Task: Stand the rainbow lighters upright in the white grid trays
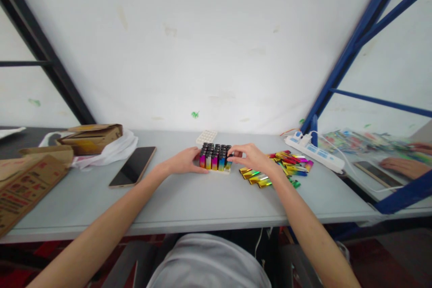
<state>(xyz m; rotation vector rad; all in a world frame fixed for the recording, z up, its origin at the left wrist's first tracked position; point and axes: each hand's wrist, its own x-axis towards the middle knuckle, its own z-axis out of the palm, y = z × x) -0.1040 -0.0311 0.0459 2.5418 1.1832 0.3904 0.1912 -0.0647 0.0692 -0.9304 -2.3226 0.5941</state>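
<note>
In front of me stands a block of upright lighters (215,156) with black tops and shiny coloured bodies, set in a white tray (219,171). My left hand (187,162) is curved around the tray's left end, thumb along the front and fingers at the side. At the right end, my right hand (248,156) pinches the black top of a lighter (229,159) at the edge of the block. A loose pile of shiny metallic lighter casings (290,164) lies right of my right hand, partly hidden by the forearm.
A white grid tray (206,137) lies by the wall. To the left are a phone (133,166), a white plastic bag (124,146) and cardboard boxes (37,180). A power strip (315,150) and blue frame (337,76) stand right; another person's hand (405,167) rests beyond.
</note>
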